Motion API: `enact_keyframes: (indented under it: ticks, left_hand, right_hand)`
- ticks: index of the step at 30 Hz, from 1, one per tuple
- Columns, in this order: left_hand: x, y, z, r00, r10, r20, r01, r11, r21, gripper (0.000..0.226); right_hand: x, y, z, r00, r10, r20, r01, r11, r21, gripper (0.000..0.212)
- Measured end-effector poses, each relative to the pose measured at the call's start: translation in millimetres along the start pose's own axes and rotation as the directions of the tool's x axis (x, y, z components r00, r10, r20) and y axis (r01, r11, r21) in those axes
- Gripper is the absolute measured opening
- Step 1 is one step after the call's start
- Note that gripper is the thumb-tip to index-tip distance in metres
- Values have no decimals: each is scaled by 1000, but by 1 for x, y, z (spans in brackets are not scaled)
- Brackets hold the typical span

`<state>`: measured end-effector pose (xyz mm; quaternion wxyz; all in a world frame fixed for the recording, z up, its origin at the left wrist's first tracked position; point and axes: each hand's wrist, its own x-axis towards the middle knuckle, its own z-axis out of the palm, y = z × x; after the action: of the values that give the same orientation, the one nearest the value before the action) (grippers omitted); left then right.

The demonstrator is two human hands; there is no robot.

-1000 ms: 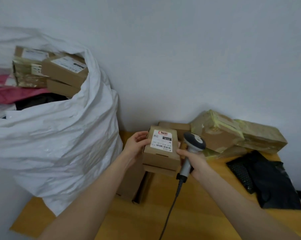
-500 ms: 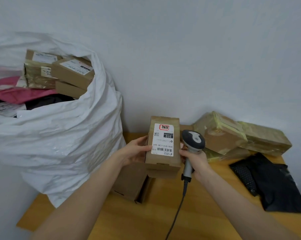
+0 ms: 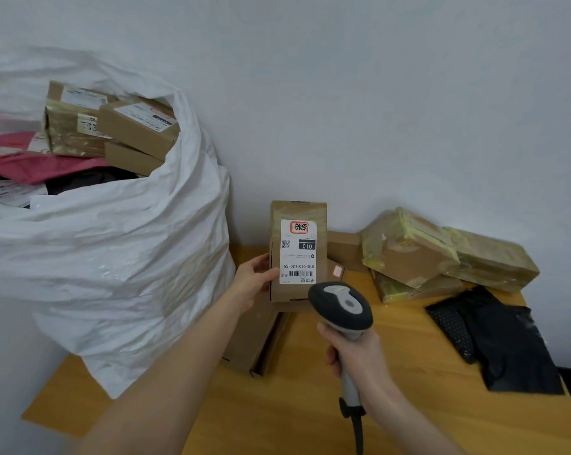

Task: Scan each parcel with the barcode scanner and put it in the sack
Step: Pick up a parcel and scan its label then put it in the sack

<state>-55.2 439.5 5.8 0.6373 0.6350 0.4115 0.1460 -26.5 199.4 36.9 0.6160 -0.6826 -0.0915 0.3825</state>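
With left hand (image 3: pixel 253 284) pinching the cardboard parcel (image 3: pixel 299 251) upright and right hand (image 3: pixel 356 356) wrapped round the barcode scanner (image 3: pixel 341 305), aim squarely at the printed barcode (image 3: pixel 300 274); avoid tilt.

White sack (image 3: pixel 113 257), brown parcel (image 3: pixel 297 211), grey-black scanner (image 3: pixel 341 305), orange-brown table (image 3: pixel 294 405).

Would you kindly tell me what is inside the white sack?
Cardboard boxes, a pink mailer and a dark bag show at the mouth of the sack; anything deeper is covered.
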Motion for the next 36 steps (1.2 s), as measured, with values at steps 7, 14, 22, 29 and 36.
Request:
enact_keyframes:
  ticks: [7, 14, 22, 29, 36]
  left_hand:
    - [1, -4, 2, 999, 20, -36, -19, 999, 27, 64]
    - [3, -4, 1, 998, 17, -54, -16, 1000, 23, 64]
    - [2, -1, 2, 996, 40, -75, -37, 999, 38, 64]
    - [-1, -2, 4, 995, 53, -85, -53, 999, -1, 65]
    - [0, -3, 12, 996, 61, -63, -64, 997, -39, 58]
  right_hand:
    - [-11, 1, 0, 1000, 21, -11, -22, 999, -36, 21]
    - [-12, 2, 0, 999, 38, -18, -38, 999, -29, 21]
    - [-14, 0, -2, 1000, 26, 2, -26, 998, -50, 19]
    - [-18, -1, -5, 999, 10, 32, -8, 998, -66, 28]
    - [-21, -5, -9, 999, -31, 26, 33, 998, -57, 24]
